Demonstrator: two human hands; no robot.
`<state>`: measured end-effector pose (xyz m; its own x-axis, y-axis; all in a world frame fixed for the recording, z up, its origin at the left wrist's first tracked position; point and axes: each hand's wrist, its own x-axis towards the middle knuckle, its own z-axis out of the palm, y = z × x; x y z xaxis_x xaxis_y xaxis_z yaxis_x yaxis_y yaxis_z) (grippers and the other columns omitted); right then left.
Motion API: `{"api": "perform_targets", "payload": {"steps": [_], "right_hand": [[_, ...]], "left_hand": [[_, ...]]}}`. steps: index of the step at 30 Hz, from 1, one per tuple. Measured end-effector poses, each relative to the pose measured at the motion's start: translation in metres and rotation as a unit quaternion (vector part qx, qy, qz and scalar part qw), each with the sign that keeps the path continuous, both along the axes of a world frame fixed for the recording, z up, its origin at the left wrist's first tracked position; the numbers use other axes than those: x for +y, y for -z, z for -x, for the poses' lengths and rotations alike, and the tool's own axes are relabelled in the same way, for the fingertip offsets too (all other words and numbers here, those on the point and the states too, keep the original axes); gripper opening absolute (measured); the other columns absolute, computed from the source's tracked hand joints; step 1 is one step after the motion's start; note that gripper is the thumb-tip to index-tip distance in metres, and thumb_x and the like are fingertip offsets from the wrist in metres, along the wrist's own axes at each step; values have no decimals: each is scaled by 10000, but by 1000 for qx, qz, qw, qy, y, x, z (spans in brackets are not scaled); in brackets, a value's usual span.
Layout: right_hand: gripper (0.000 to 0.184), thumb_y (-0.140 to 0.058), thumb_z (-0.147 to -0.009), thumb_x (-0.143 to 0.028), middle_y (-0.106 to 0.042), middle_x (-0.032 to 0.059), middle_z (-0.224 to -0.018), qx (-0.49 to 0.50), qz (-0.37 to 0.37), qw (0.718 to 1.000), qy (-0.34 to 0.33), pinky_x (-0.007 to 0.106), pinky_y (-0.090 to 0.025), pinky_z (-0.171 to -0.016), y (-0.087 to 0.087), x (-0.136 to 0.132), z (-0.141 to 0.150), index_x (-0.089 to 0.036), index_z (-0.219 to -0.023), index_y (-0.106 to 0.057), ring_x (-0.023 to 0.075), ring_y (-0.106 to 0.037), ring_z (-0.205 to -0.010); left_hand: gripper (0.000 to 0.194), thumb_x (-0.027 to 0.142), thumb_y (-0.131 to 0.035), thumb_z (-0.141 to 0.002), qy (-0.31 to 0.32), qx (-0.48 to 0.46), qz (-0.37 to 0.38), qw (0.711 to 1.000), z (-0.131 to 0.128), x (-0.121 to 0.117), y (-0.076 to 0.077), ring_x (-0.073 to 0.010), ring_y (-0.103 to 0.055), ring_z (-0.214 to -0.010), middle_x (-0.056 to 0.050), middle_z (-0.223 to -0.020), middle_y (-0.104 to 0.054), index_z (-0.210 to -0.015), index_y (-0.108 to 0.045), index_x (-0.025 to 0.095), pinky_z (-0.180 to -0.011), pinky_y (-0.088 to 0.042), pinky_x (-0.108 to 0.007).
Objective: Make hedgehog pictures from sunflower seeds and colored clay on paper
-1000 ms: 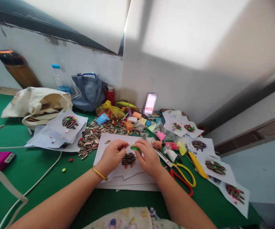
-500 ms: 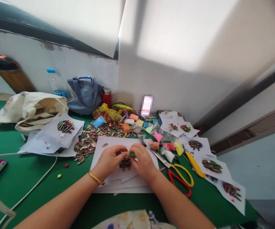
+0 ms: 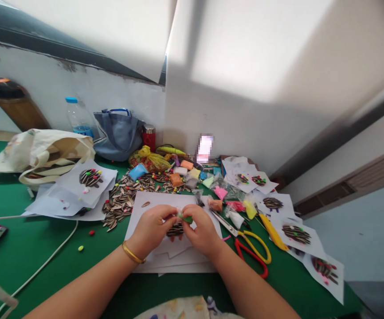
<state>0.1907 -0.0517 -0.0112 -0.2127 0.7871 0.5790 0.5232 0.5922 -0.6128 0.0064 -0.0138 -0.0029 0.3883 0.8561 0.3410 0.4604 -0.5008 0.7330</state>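
fingers [image 3: 193,212] pinch a green lump [image 3: 187,219]; the blue bottle label [image 3: 83,131] is blurred.

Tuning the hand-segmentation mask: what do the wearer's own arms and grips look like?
Both forearms bare, no sleeves in view. Left one has a slim gold-coloured bangle at the wrist; nothing worn shows on the right. Left grip and right grip: no gloves; no rings visible, some fingers hidden.
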Motion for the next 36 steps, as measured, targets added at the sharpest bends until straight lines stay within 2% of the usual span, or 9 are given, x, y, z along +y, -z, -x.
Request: {"api": "perform_targets", "payload": {"steps": [7, 12, 17, 21, 23, 25, 28, 31, 36], "right_hand": [[218, -497, -794, -73, -629, 48, -966, 1, -8, 1000, 9, 341, -471, -844, 5, 0, 3, -226, -937, -560, 193, -575, -930], [192, -496, -786, -81, -595, 33, -900, 2, 1, 1000, 17, 316, -450, -784, 3, -2, 4, -217, -916, -537, 181, -557, -859], [156, -498, -762, -90, -565, 25, -828, -49, 2, 998, 39, 305, -419, -720, -1, -1, 2, -205, -866, -522, 180, -526, -780], [171, -499, -775, -85, -560, 36, -857, -72, -7, 997, 30, 313, -429, -744, -4, 0, -2, -201, -897, -525, 188, -527, -812], [213, -525, -769, -86, -570, 58, -942, -83, -4, 996, 9, 328, -445, -794, -4, 1, -3, -198, -950, -533, 204, -536, -893], [258, -553, -748, -81, -564, 75, -1008, -94, -3, 996, -5, 336, -456, -818, -3, 2, -4, -197, -978, -538, 215, -536, -941], [208, -555, -778, -90, -562, 68, -986, -96, -7, 995, -6, 315, -471, -792, -1, 4, -4, -203, -953, -559, 199, -546, -903], [136, -552, -825, -121, -572, 56, -940, -96, -12, 995, -4, 293, -471, -767, 1, 3, -3, -206, -925, -586, 182, -556, -860], [155, -549, -781, -94, -579, 42, -909, -74, 1, 997, -8, 271, -469, -744, 2, 0, 0, -211, -869, -602, 167, -570, -831]], "left_hand": [[122, 276, -572, -884, 12, 115, -17, 993, -1, -3, -3, -209, -645, -819, -30, -860, -712, -889, -685, 233, -714, -449, -304], [138, 230, -538, -900, 21, 114, -52, 992, -2, -4, -4, -194, -631, -783, -25, -822, -693, -816, -646, 216, -689, -427, -293], [126, 237, -532, -902, 36, 135, -88, 986, 0, -4, -1, -197, -600, -767, -30, -795, -656, -813, -612, 199, -681, -409, -303], [135, 227, -501, -915, 46, 130, -111, 984, 0, -2, -1, -206, -572, -825, -43, -840, -629, -846, -612, 193, -737, -407, -316], [154, 249, -492, -926, 43, 117, -97, 987, 0, -2, -3, -205, -558, -848, -45, -871, -611, -857, -618, 197, -764, -406, -321], [169, 274, -495, -930, 41, 100, -45, 993, -1, -2, -5, -193, -551, -831, -36, -864, -590, -838, -616, 200, -750, -407, -310], [176, 285, -502, -923, 48, 99, 28, 994, -3, -3, -7, -182, -547, -789, -20, -817, -577, -803, -597, 199, -698, -395, -296], [172, 291, -505, -917, 58, 125, 25, 990, -3, -4, -8, -195, -544, -810, -20, -817, -580, -797, -586, 198, -702, -381, -303], [199, 254, -475, -924, 92, 127, 34, 987, -2, -4, -8, -183, -545, -776, -6, -761, -585, -746, -543, 198, -685, -365, -288]]}}
